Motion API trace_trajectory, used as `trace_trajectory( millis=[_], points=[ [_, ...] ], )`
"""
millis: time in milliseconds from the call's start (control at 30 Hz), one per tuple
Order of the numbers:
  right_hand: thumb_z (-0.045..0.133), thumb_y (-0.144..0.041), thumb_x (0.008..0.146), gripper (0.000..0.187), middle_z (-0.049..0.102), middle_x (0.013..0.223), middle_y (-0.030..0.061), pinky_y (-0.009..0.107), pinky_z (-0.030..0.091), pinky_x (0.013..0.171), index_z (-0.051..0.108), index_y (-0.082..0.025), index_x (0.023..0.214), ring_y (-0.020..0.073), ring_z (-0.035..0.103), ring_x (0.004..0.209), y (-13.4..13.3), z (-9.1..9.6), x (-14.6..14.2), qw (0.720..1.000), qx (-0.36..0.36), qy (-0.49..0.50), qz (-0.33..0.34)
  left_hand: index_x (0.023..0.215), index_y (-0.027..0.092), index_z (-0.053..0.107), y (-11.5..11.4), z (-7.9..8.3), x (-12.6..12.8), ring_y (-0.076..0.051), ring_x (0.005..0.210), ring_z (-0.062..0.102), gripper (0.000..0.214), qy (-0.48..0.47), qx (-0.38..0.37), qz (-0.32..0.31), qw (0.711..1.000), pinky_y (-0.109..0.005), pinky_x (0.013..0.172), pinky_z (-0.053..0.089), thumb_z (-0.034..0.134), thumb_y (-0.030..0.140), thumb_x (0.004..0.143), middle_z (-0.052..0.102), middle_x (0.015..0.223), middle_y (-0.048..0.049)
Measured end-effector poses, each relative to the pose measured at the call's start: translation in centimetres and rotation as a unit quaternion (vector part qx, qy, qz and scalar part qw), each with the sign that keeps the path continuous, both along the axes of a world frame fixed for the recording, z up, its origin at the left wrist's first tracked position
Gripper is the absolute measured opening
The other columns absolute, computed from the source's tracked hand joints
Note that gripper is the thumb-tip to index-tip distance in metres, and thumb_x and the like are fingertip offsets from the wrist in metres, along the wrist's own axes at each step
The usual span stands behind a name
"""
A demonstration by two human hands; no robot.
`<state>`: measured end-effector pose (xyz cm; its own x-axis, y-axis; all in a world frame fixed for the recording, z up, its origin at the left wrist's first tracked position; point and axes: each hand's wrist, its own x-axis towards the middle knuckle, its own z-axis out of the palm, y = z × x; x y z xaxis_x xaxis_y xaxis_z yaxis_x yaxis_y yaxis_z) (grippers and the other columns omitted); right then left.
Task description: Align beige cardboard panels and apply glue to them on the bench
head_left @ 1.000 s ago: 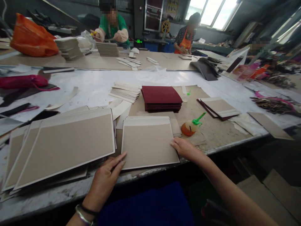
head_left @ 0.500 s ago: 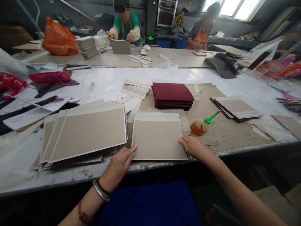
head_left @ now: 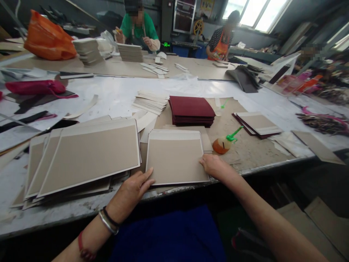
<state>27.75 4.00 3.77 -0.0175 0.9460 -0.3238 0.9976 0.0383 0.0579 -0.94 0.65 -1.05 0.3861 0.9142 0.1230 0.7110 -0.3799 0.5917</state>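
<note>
1. Beige panels [head_left: 95, 153] lay left of the left fingers.
2. Left hand [head_left: 133, 187], thumb and forefinger parted, touched a board [head_left: 176, 160] between both hands' fingers.
3. Right hand [head_left: 215, 165] had fingers bunched together at the board's edge; pinching, cannot tell.

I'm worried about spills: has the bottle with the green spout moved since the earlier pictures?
No. The camera's view has shifted, but the bottle keeps its place, nearer and to the right of the burgundy stack.
</note>
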Motion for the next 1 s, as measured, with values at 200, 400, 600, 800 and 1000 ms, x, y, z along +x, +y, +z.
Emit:
trace_trajectory(
  millis=[200,400,600,800,1000],
  points=[
    [0.038,-0.03,0.088,0.028,0.066,0.086,0.013,0.033,0.044,0.067,0.061,-0.015,0.087,0.0264,0.062,0.082,-0.5,0.9,-0.2,1.0,0.01,-0.015,-0.008,0.112,0.014,0.059,0.3,-0.1,0.0,-0.02,0.077,0.062,0.043,-0.01,-0.01,0.008,1.0,-0.031,0.074,0.05,0.044,0.043,0.083,0.064,0.083,-0.0071],
    [0.04,-0.025,0.087,0.026,0.061,0.099,0.0161,0.036,0.044,0.076,0.056,-0.009,0.1,0.0272,0.057,0.092,-1.7,1.6,-1.8,0.991,0.131,-0.032,-0.01,0.111,0.015,0.059,0.1,0.6,0.3,-0.019,0.073,0.062,0.036,0.004,-0.017,0.034,0.999,-0.029,0.071,0.051,0.052,0.032,0.081,0.064,0.079,-0.0058],
    [0.048,-0.043,0.082,0.063,0.029,0.141,0.0162,0.047,0.022,0.103,0.033,-0.012,0.135,0.0318,0.02,0.131,-0.3,-1.8,-4.8,0.928,0.307,0.072,0.198,0.114,0.016,0.057,-0.1,0.9,0.9,-0.017,0.076,0.061,0.034,0.015,-0.042,0.043,0.998,-0.028,0.073,0.05,0.054,0.023,0.081,0.062,0.082,-0.0066],
    [0.044,-0.048,0.084,0.059,0.027,0.143,0.0146,0.053,0.019,0.103,0.033,-0.021,0.135,0.031,0.017,0.132,0.5,-4.7,-5.8,0.928,0.262,0.11,0.242,0.113,0.016,0.058,-0.5,1.0,1.3,-0.02,0.08,0.061,0.036,-0.011,-0.059,0.076,0.995,-0.031,0.076,0.048,0.053,0.025,0.078,0.064,0.086,-0.0076],
    [0.034,-0.031,0.089,0.043,0.051,0.121,0.0171,0.042,0.032,0.099,0.047,-0.007,0.122,0.0237,0.039,0.119,-0.3,-3.8,-3.3,0.875,0.422,0.199,0.128,0.113,0.008,0.054,-0.5,1.7,1.4,-0.017,0.058,0.056,0.055,-0.122,-0.129,0.227,0.957,-0.029,0.061,0.046,0.047,0.044,0.072,0.057,0.061,0.0002]
  ],
)
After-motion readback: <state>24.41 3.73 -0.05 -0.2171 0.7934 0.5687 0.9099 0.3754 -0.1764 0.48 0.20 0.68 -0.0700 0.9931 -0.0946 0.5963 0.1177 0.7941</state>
